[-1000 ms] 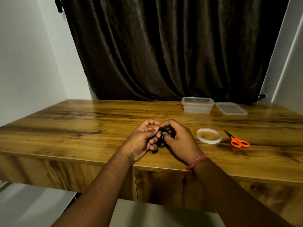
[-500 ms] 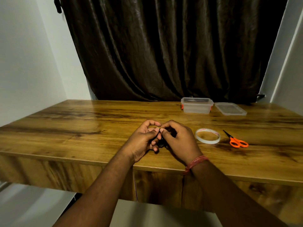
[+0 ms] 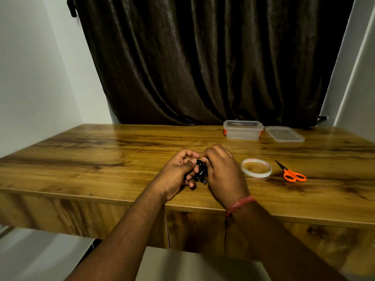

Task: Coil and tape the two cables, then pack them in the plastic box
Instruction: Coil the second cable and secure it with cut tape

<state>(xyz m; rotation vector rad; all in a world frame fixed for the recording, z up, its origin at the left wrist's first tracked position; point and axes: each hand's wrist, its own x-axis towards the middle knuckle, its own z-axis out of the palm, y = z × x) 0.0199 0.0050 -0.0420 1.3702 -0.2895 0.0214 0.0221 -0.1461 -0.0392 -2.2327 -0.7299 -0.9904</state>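
Head view: both hands, left [image 3: 176, 171] and right [image 3: 221, 173], clamp the black coiled cable [image 3: 200, 171], likely light and springy; grip across all loops, tape roll [image 3: 256, 167] at 3 o'clock.

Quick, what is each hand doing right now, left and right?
Left hand: fingers curled, holding the black coiled cable.
Right hand: fingers curled on the same cable.

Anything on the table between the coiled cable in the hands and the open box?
Nothing visible. The cable is held by both hands, left hand and right hand; bare table runs to the box. Lid, tape and scissors lie right of that path.
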